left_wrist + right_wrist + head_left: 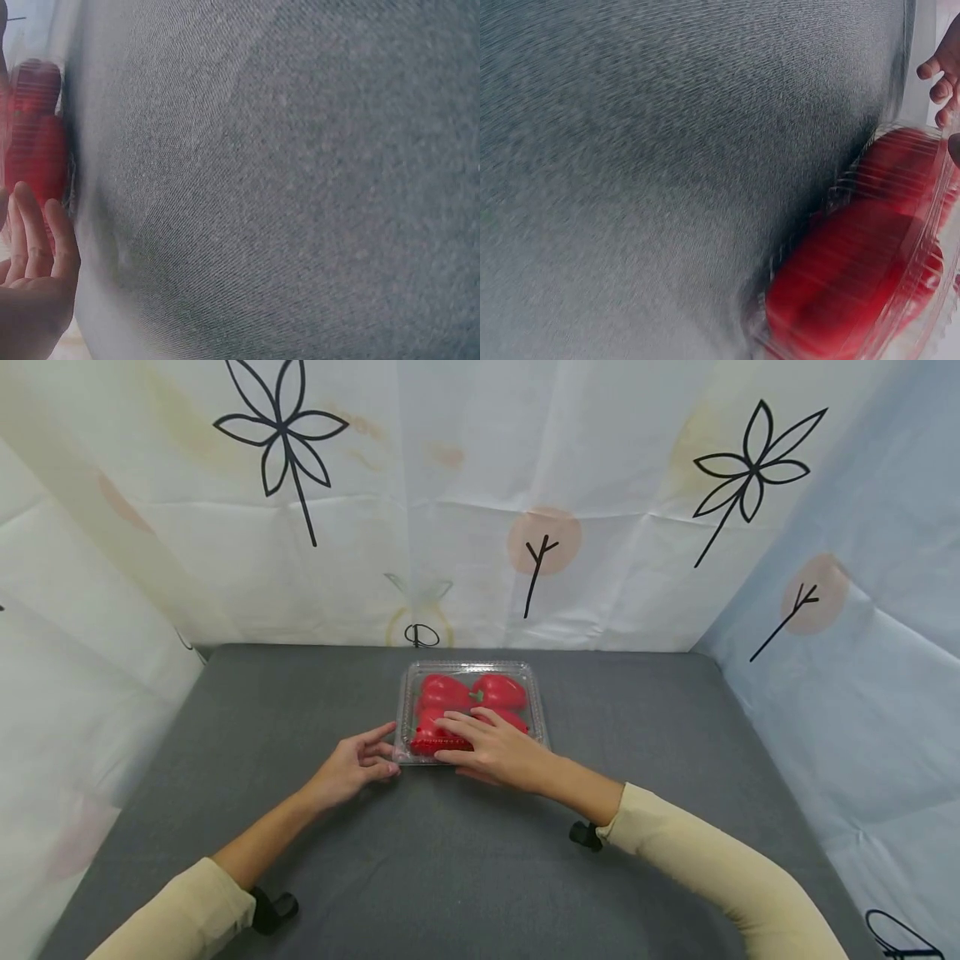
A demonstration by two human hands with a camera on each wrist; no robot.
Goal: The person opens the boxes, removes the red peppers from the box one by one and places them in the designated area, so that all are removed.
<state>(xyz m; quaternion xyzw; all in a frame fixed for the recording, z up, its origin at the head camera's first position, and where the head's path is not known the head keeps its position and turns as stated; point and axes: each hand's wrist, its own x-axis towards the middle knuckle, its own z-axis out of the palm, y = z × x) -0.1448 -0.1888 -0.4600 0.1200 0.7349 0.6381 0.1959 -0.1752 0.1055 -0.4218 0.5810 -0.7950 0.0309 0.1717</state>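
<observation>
A clear plastic box [536, 718] stands on the grey table with several red bell peppers [444, 692] inside, one showing a green stem [477, 696]. My right hand [498, 747] lies over the front right part of the box, fingers stretched out across the lid and hiding some of the peppers. At the box's front left corner is my left hand [356, 764], its fingers loosely bent with the tips right at the side wall. The left wrist view has the left hand's fingers [64, 240] beside the red peppers [41, 142]. Red peppers [847, 277] show through the ribbed wall in the right wrist view.
The grey table [300, 710] reaches back to a white curtain [465, 468] printed with flowers and trees. More curtain [892, 710] hangs along the right side. A black strap [273, 912] sits at the left cuff, another black strap [585, 835] at the right.
</observation>
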